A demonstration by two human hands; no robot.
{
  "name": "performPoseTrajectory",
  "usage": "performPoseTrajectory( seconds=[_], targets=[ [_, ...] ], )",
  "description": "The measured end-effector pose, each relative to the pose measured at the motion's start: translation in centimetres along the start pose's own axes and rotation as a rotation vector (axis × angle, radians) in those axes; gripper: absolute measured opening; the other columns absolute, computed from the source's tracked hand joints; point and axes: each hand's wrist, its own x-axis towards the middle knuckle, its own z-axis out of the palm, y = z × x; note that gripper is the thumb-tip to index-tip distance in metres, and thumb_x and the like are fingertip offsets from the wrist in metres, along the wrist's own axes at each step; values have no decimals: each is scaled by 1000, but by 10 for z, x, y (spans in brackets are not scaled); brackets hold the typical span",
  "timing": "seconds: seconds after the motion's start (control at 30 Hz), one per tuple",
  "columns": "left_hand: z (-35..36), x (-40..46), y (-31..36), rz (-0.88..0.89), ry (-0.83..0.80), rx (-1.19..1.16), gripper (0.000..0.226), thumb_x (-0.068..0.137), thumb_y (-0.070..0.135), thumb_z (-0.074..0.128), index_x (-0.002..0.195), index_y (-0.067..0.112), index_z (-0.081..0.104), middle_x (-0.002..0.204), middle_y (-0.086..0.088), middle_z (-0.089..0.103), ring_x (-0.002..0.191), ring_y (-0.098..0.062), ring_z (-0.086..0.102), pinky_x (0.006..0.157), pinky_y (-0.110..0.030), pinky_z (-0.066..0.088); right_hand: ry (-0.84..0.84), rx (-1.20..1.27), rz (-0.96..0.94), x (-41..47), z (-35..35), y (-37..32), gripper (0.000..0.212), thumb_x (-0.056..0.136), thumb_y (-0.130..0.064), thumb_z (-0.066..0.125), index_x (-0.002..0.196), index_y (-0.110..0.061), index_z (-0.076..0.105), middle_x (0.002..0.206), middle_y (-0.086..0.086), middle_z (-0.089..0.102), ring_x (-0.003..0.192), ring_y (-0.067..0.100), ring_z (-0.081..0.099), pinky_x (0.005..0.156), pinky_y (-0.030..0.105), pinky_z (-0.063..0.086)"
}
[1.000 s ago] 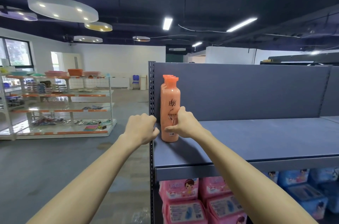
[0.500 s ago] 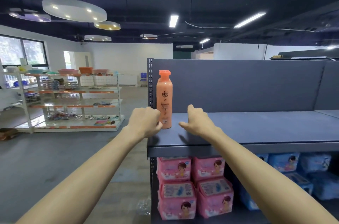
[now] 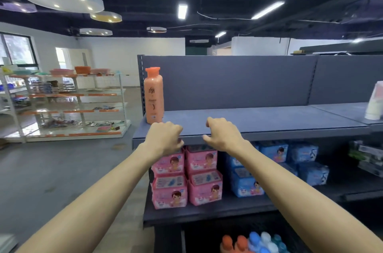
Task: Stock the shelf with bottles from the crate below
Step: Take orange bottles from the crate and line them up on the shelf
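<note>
At centre frame both hands hang empty, left hand [image 3: 164, 138] and right hand [image 3: 222, 135] loosely curled near the shelf [image 3: 269, 122], so a careless reach toward the crate [image 3: 255, 241] could topple the upright bottle [image 3: 154, 95] at centre-left.

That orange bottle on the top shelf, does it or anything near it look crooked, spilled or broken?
Nothing stands out. The orange bottle stands upright at the left end of the top shelf, cap on, no spill visible. A second orange cap shows just behind it. Both hands, left hand and right hand, are empty.
</note>
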Motion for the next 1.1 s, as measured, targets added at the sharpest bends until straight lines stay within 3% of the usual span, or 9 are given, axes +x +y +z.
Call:
performPoseTrajectory(
  seconds=[0.3, 0.43, 0.57, 0.73, 1.0, 1.1],
  targets=[
    [28, -58, 89, 52, -148, -117, 28, 88, 41, 50, 104, 18, 52, 106, -3, 63, 98, -29, 62, 65, -34, 35, -166, 25, 9, -80, 54, 47, 34, 93, -38, 58, 115, -12, 53, 117, 12, 61, 105, 34, 60, 82, 40, 48],
    [64, -82, 116, 57, -252, -216, 33, 86, 40, 52, 109, 17, 52, 104, -2, 59, 97, -28, 62, 68, -36, 43, -268, 72, 45, -101, 95, 60, 34, 92, -38, 60, 113, -12, 54, 112, 11, 63, 99, 32, 61, 79, 40, 52],
    [104, -106, 138, 11, -371, -321, 38, 87, 38, 53, 118, 17, 50, 109, -3, 52, 99, -28, 59, 69, -36, 43, -368, 95, 105, -119, 143, 66, 36, 92, -39, 61, 112, -11, 53, 115, 13, 60, 107, 35, 59, 83, 40, 48],
    [162, -139, 158, -54, -620, -482, 53, 88, 37, 55, 137, 24, 43, 135, -9, 35, 120, -32, 40, 88, -45, 48, -477, 113, 213, -138, 205, 71, 42, 88, -41, 63, 117, -11, 54, 120, 15, 60, 111, 35, 58, 87, 39, 50],
    [241, -179, 190, -72, -766, -605, 52, 90, 34, 54, 139, 21, 43, 136, -10, 36, 123, -31, 39, 87, -43, 49, -650, 70, 298, -178, 290, 69, 35, 90, -32, 57, 117, -11, 52, 120, 14, 59, 111, 35, 58, 87, 40, 49],
    [255, -186, 205, -35, -821, -616, 54, 90, 35, 54, 140, 18, 41, 135, -11, 37, 122, -32, 40, 89, -44, 49, -642, 106, 396, -192, 306, 80, 31, 91, -31, 53, 116, -12, 52, 120, 13, 58, 105, 35, 61, 82, 40, 51]
  ],
)
